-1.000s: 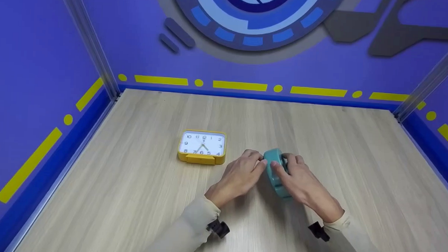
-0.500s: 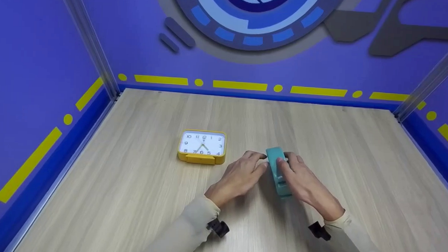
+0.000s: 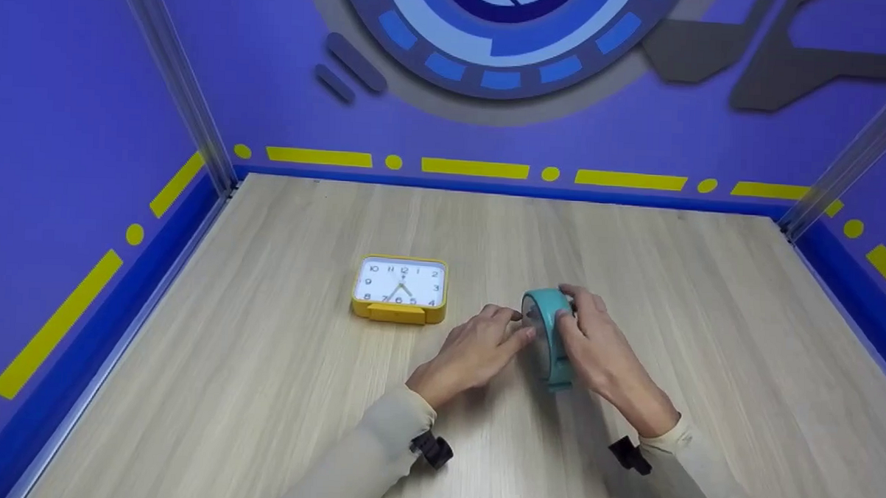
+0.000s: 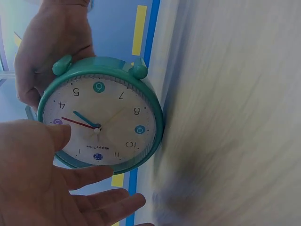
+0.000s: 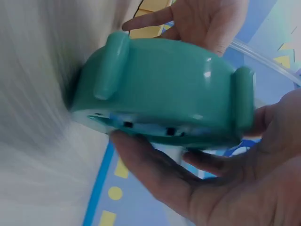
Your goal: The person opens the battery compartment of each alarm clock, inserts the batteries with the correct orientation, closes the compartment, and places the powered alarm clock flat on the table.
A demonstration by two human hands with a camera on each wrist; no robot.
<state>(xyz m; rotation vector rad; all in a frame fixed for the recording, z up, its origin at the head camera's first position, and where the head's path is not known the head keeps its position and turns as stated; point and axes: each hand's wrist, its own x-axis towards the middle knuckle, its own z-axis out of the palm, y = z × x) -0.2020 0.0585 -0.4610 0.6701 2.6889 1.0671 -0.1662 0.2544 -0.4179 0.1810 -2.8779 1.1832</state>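
A round teal alarm clock (image 3: 551,330) with a white face is held on its edge over the table. Its face (image 4: 96,125) turns toward the left hand, and two stubby feet (image 5: 113,66) stick out from its rim. My right hand (image 3: 605,350) grips the clock from the back and side, its fingers partly hidden behind it. On the other side my left hand (image 3: 476,350) has its thumb over the face's edge and its index finger along the rim, while the other fingers extend loosely. A yellow rectangular alarm clock (image 3: 399,288) lies face up to the left.
The light wooden table (image 3: 298,391) is walled by blue-purple panels (image 3: 446,146) with yellow marks. Metal posts (image 3: 172,77) stand at the corners. Black wrist cameras (image 3: 432,450) are strapped to both sleeves.
The teal clock has turned in the right hand, so its face now shows toward the left hand. The right fingers have shifted slightly along it. The yellow clock has not moved.
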